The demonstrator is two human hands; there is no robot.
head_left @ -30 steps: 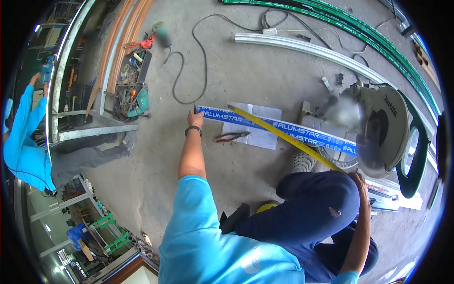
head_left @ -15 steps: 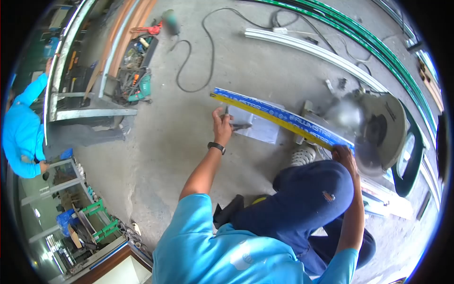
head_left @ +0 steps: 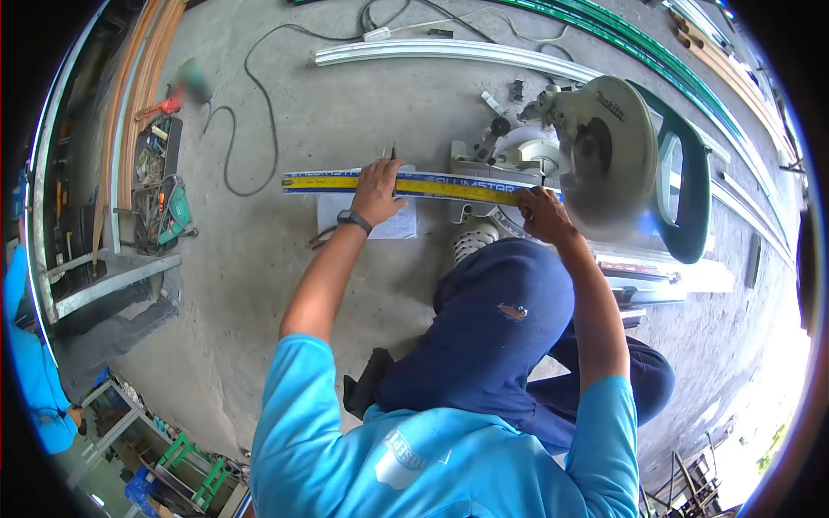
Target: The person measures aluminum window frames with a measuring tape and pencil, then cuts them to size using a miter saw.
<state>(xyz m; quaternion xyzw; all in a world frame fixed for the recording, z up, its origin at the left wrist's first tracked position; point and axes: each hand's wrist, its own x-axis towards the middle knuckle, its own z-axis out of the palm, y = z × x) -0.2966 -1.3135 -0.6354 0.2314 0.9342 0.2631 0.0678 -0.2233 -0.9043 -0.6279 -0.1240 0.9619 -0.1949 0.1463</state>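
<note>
A yellow tape measure blade (head_left: 449, 186) lies along a long aluminium profile (head_left: 486, 187) wrapped in blue printed film. My left hand (head_left: 377, 192) is closed over the profile and blade left of their middle. A dark pen (head_left: 394, 152) sticks up by its fingers. My right hand (head_left: 546, 214) grips the profile and blade near their right end, beside the saw; its palm side is hidden. Under the profile, a white paper sheet (head_left: 393, 222) rests on the floor, partly covered by my left hand.
A miter saw (head_left: 609, 147) with a round blade guard stands close to my right hand. Its base lies beyond my knee (head_left: 518, 285). A white profile (head_left: 432, 52), a black cable (head_left: 275, 121) and a tool tray (head_left: 160, 151) are on the floor. Another person's sleeve (head_left: 39, 380) shows at left.
My left hand, earlier below the profile's left end, has moved onto the profile. The profile has swung from a slant to nearly level. The view has shifted right, showing more of the saw.
</note>
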